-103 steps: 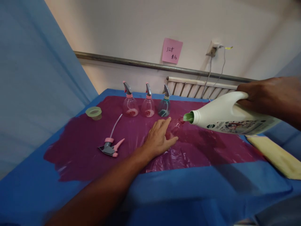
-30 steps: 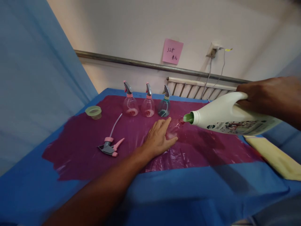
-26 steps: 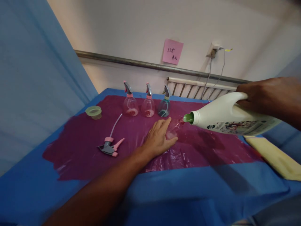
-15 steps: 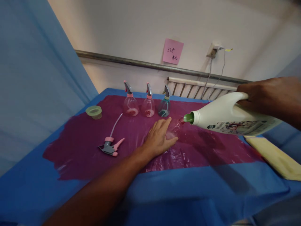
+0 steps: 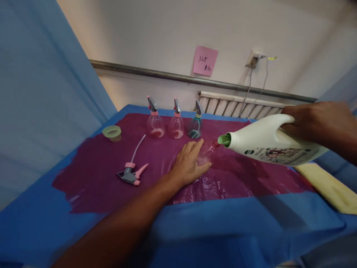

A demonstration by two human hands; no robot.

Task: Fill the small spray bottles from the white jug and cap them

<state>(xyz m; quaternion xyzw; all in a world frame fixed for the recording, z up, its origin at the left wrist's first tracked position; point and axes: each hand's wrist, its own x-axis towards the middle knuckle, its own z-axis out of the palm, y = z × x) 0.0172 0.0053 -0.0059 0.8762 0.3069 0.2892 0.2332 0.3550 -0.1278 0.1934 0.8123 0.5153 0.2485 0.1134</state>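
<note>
My left hand (image 5: 188,162) is wrapped round a clear spray bottle (image 5: 205,154) without its spray head. The bottle leans to the right, its mouth against the green spout of a cream detergent jug (image 5: 267,139). My right hand (image 5: 309,119) grips the jug by its handle and keeps it tipped sideways over the table. Whether liquid is flowing at the spout is hard to make out. A grey and pink spray head (image 5: 130,174) with a tube lies left of my left hand. The jug's green cap (image 5: 112,133) sits farther left.
Two pink-trimmed spray bottles (image 5: 155,124) and a teal one (image 5: 195,127) stand in a row at the back. A purple plastic sheet (image 5: 97,178) covers part of the blue tablecloth (image 5: 223,216). A folded yellow cloth (image 5: 326,186) lies at the right edge.
My right hand and the rear of the jug have dropped a little, so the jug is less steeply tipped. My left hand and the bottle have stayed put.
</note>
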